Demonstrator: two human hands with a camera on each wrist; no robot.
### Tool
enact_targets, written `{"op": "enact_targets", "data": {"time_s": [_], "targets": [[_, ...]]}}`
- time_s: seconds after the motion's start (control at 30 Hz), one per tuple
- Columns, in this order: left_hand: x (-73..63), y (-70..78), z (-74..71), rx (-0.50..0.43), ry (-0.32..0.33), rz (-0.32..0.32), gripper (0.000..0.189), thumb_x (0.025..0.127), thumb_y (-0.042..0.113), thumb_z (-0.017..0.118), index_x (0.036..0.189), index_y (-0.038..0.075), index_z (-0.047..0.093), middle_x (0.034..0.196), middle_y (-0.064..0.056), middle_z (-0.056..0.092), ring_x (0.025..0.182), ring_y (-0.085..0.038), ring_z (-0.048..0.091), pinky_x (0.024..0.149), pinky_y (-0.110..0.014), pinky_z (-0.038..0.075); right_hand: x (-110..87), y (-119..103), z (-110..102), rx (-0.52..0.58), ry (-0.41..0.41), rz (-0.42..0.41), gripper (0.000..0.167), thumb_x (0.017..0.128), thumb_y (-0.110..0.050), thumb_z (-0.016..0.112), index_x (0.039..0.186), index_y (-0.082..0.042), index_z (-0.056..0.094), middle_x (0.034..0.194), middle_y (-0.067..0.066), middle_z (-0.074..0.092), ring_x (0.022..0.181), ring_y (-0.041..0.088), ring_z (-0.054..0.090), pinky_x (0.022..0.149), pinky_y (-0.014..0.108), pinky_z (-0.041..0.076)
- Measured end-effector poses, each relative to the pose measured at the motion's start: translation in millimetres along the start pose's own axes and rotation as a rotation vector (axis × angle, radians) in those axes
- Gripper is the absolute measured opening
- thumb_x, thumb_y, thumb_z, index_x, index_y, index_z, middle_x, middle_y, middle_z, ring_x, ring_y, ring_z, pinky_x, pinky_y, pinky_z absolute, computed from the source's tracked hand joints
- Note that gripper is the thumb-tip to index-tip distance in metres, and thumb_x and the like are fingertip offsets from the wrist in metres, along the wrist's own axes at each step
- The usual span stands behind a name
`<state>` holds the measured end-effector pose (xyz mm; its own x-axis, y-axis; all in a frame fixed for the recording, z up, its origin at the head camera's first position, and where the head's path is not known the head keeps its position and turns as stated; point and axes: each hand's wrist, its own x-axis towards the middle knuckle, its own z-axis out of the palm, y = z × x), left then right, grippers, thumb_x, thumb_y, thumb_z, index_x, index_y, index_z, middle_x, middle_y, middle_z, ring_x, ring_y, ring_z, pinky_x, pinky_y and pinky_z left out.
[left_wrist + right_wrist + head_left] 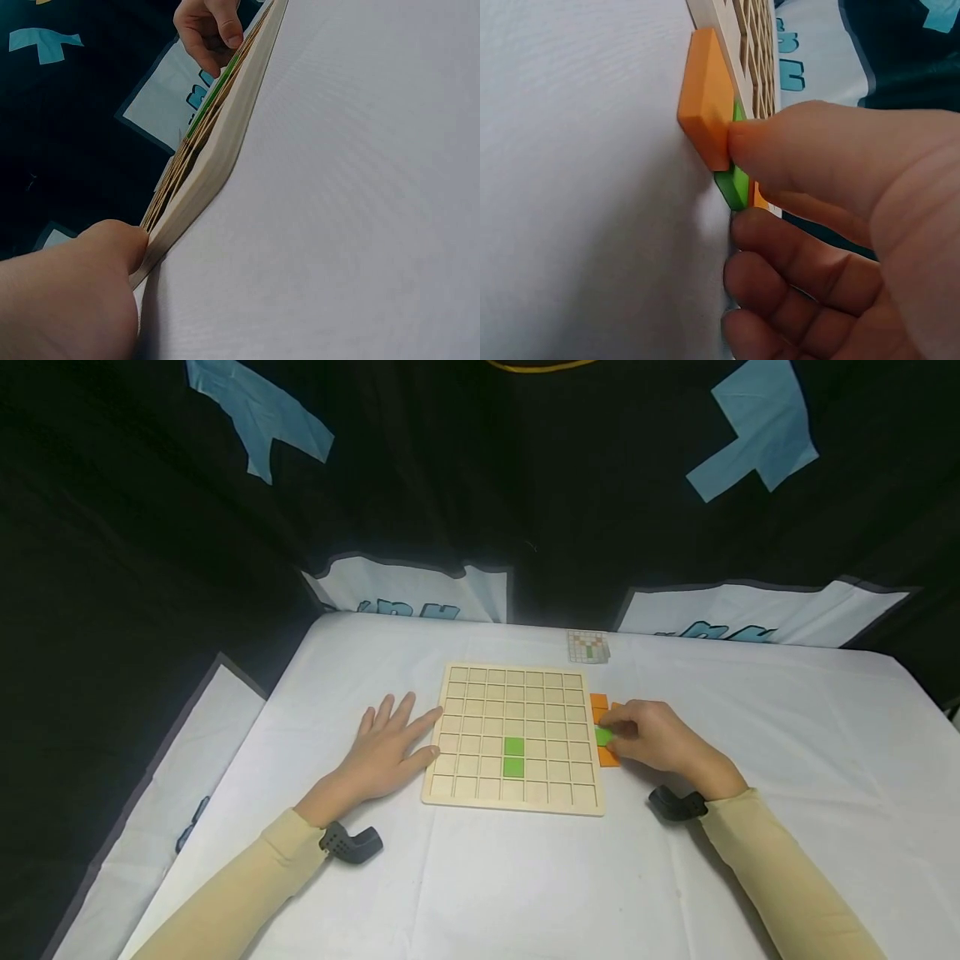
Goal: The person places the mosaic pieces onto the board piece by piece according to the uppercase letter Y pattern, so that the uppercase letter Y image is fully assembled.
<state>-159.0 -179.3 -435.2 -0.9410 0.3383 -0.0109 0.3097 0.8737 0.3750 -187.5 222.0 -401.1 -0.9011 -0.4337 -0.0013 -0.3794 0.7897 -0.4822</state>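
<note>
The green tile [603,737] lies just beside the right edge of the pale wooden board [558,772], among orange tiles [609,757] on the white cloth [517,885]. It should be light and stiff, hard to harm, perhaps a little slippery on its smooth faces; being thin, it is probably best taken by two opposite edges, so that the flat face stays free. The right hand [660,739] has it this way, thumb and forefinger closed to a narrow pinch and the other fingers curled; how firm the grip is, I cannot tell. The left hand [382,758] holds nothing, its fingers spread, thumb and forefinger touching the board's left edge. The tile is small, flat and bright green, with crisp edges, partly hidden by the fingers, and matches two green squares [513,757] in neighbouring cells of the grid.
</note>
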Motion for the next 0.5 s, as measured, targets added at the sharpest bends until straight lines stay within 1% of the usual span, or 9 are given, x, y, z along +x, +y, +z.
{"op": "enact_targets", "data": {"time_s": [0.2, 0.33, 0.5], "targets": [[0.1, 0.4, 0.1, 0.002, 0.004, 0.000, 0.063, 0.102, 0.044, 0.052, 0.159, 0.020, 0.039, 0.168, -0.027, 0.016, 0.155, -0.054, 0.004, 0.122, -0.073, 0.003, 0.2, -1.2, -0.6, 0.004, -0.027, 0.054, 0.034, 0.081, -0.004, 0.074, 0.115, -0.003, 0.076, 0.103, 0.008, 0.073, 0.088, 0.021, 0.056, 0.081, 0.034, 0.049], [-0.5, 1.1, -0.9, 0.000, 0.003, 0.001, 0.063, 0.102, 0.044, 0.052, 0.159, 0.020, 0.039, 0.168, -0.027, 0.016, 0.155, -0.054, 0.004, 0.122, -0.073, 0.003, 0.1, -1.0, -0.9, 0.012, -0.030, 0.054, 0.033, 0.081, -0.005, 0.075, 0.115, -0.004, 0.075, 0.104, 0.009, 0.073, 0.088, 0.021, 0.058, 0.081, 0.036, 0.051], [-0.5, 1.9, -2.3, -0.001, -0.001, 0.006, 0.062, 0.102, 0.044, 0.052, 0.158, 0.020, 0.039, 0.168, -0.028, 0.017, 0.155, -0.055, 0.005, 0.122, -0.073, 0.004, 0.6, -1.0, 0.2, 0.020, -0.020, 0.058, 0.032, 0.082, -0.004, 0.075, 0.115, -0.003, 0.075, 0.102, 0.009, 0.073, 0.087, 0.021, 0.058, 0.079, 0.035, 0.051]]}}
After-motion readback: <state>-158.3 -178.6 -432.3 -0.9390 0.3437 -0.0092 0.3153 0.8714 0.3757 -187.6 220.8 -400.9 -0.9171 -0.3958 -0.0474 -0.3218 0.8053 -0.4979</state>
